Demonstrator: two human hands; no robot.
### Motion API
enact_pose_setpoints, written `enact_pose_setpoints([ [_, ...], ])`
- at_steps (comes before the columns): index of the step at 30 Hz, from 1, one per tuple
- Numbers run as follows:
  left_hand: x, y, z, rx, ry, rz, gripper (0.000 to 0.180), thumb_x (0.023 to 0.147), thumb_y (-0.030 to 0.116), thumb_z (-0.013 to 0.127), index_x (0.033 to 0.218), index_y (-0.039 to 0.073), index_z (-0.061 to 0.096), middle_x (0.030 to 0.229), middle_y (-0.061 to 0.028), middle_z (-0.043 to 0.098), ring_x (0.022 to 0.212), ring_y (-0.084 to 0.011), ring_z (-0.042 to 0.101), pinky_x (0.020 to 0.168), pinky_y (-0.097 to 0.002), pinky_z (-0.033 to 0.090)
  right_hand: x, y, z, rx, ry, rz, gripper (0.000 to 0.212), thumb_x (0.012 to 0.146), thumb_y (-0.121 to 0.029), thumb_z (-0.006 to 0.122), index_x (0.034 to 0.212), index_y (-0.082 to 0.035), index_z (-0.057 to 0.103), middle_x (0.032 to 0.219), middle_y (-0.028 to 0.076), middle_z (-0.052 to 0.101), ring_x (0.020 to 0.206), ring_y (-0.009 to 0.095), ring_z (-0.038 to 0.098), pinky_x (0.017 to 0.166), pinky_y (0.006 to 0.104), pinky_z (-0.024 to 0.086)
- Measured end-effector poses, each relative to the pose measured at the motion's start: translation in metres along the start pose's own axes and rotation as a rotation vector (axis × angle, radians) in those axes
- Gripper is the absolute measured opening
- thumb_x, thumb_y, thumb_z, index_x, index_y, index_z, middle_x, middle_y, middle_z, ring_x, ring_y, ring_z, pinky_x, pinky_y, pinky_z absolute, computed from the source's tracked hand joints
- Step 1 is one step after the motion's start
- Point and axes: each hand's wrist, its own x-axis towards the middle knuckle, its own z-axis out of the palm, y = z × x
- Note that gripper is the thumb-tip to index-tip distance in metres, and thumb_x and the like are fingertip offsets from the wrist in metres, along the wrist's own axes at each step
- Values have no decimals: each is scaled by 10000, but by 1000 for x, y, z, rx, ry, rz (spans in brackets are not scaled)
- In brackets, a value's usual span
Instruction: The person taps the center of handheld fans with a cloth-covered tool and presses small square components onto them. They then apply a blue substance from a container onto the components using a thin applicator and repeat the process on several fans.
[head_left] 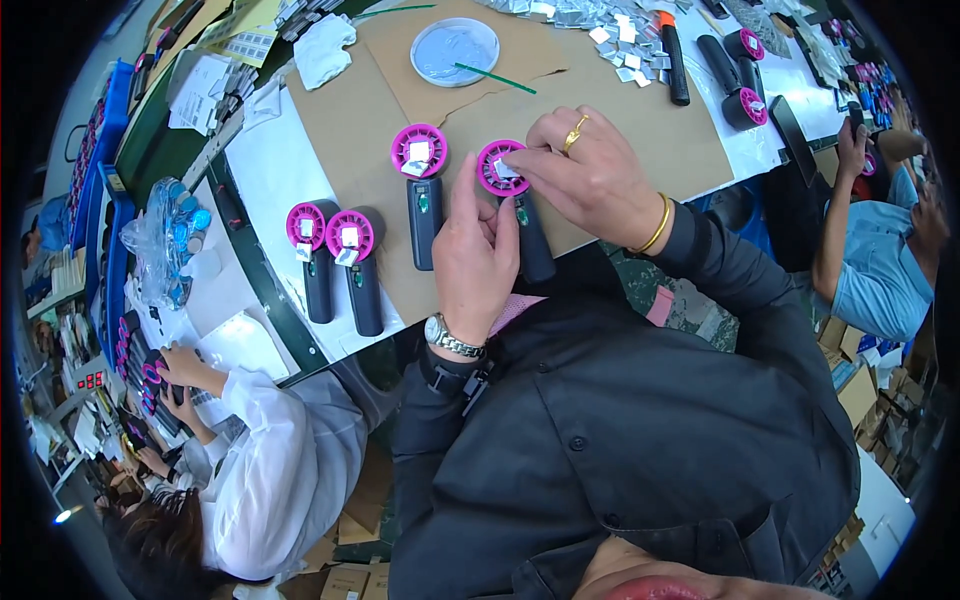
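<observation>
A black handheld fan with a pink round grille (492,186) lies in front of me, its handle pointing toward my body. My right hand (590,180) pinches a small silvery square piece (507,170) at the middle of that grille. Beside the handle is my left hand (472,255), index finger stretched out and thumb apart, against the handle's left side; its other fingers are curled. Just left lies a second fan (425,225) with a pale square on its pink grille. Two more such fans, a nearer one (364,290) and its neighbour (317,280), lie farther left, also with squares on them.
Brown cardboard (640,130) covers the table. A round white dish (455,48) with a green stick (500,78) stands at the far side, near loose silvery squares (625,50) and an orange-and-black tool (674,60). Co-workers sit left, in a white sleeve (265,420), and right, in blue (880,260).
</observation>
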Motion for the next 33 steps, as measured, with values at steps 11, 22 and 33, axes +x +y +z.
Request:
enact_pose_setpoints([
  [11,3,-1,0,-43,-18,-11,597,1013,31,721,1576,15,521,763,-120,651,618,-240,658,605,-380,519,9,16,3,127,-48,-50,266,856,-110,853,1109,-66,785,1018,68,636,942,262,636,839,398,474],
  [22,4,1,0,62,4,53,593,1006,43,724,1570,47,541,762,-153,666,655,-312,689,621,-427,524,5,15,2,111,-97,-31,275,858,-103,841,1123,-58,783,1036,63,650,963,263,640,885,409,482],
  [33,-4,4,-11,59,58,52,570,1007,65,743,1549,43,567,737,-117,636,639,-304,666,619,-424,518,13,5,3,-61,-157,-122,261,858,-152,828,1104,-75,788,1038,43,654,993,250,633,905,400,484],
])
